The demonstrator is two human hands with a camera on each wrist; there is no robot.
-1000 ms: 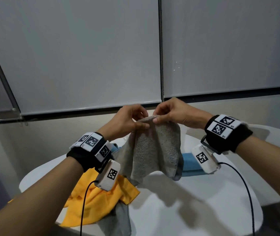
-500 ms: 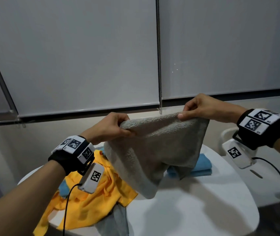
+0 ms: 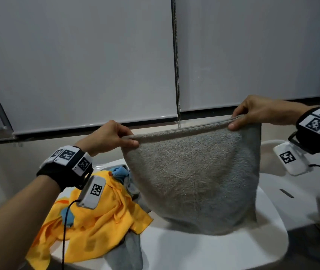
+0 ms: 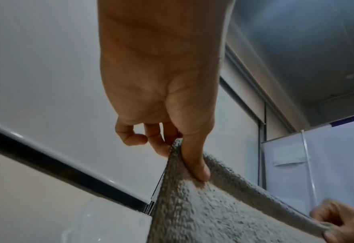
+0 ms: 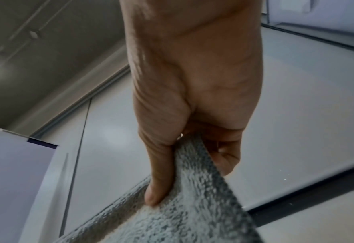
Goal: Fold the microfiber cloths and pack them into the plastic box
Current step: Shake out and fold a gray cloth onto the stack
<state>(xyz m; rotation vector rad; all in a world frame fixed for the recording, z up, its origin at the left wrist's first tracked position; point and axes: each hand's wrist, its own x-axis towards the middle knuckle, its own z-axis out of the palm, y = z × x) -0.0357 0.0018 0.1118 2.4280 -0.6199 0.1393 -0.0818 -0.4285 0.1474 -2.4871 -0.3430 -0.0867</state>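
Observation:
A grey microfiber cloth (image 3: 192, 180) hangs spread out in the air above the white table (image 3: 204, 248). My left hand (image 3: 130, 140) pinches its top left corner between thumb and fingers, and my right hand (image 3: 235, 121) pinches the top right corner. The top edge runs taut between them and slopes up to the right. In the left wrist view the left hand (image 4: 184, 157) has its thumb pressed on the grey cloth (image 4: 224, 213). In the right wrist view the right hand (image 5: 172, 172) grips the cloth (image 5: 188, 210) the same way. No plastic box is in view.
A yellow cloth (image 3: 100, 217) lies crumpled on the table's left side, with a blue cloth (image 3: 120, 171) and another grey cloth (image 3: 126, 254) tucked around it. A white chair (image 3: 291, 184) stands at the right. Closed roller blinds (image 3: 96, 65) fill the wall behind.
My hands have moved apart, the right one far to the right and up. The bunched grey cloth has been drawn open into a wide hanging sheet that hides the folded blue cloth behind it.

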